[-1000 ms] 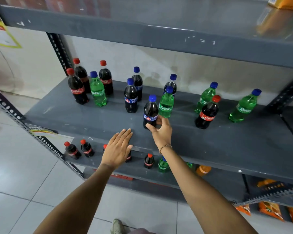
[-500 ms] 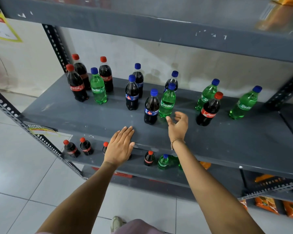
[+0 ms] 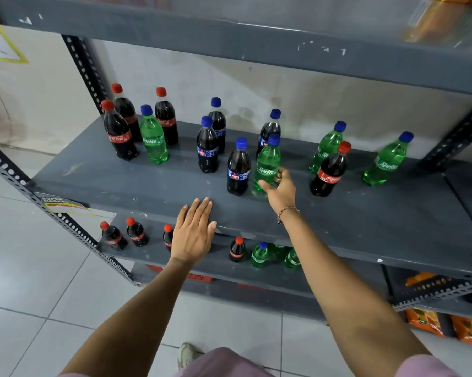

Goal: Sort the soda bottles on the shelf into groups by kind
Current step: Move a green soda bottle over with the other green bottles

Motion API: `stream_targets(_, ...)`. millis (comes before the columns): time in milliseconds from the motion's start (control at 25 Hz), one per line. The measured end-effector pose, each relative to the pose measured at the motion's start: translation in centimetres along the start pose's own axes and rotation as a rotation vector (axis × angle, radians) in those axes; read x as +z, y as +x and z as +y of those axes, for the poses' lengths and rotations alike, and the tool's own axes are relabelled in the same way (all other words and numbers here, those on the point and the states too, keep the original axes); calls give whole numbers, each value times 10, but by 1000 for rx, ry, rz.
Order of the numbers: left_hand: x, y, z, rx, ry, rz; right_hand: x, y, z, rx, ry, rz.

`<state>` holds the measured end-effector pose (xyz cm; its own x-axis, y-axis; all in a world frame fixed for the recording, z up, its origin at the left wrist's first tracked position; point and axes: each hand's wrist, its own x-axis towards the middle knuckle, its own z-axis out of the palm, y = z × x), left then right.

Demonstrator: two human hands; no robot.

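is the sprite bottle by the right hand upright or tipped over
Upright. The Sprite bottle stands on its base on the shelf, blue cap on top, with the right hand closing around its lower part.

On the grey shelf (image 3: 365, 213): green Sprite bottles (image 3: 267, 164) with blue caps, dark Coca-Cola bottles (image 3: 329, 172) with red caps and labels, dark cola bottles (image 3: 238, 170) with blue caps.
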<state>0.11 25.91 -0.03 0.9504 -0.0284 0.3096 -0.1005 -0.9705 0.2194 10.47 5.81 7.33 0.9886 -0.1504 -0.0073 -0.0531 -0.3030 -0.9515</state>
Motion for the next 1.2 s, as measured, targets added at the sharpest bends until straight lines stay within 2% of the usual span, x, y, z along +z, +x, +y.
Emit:
stream_targets(320, 21, -11, 97, 96, -100, 9, -75, -49, 32, -40, -34, 53)
stream_targets(600, 39, -7, 173, 173, -52, -42, -171, -54, 59, -12, -105, 122)
stream_targets(880, 43, -4, 187, 83, -9, -41, -233, -32, 72, 57, -103, 212)
stream_targets(1200, 48, -4, 185, 83, 4, -34, -247, 5, 78, 30, -77, 247)
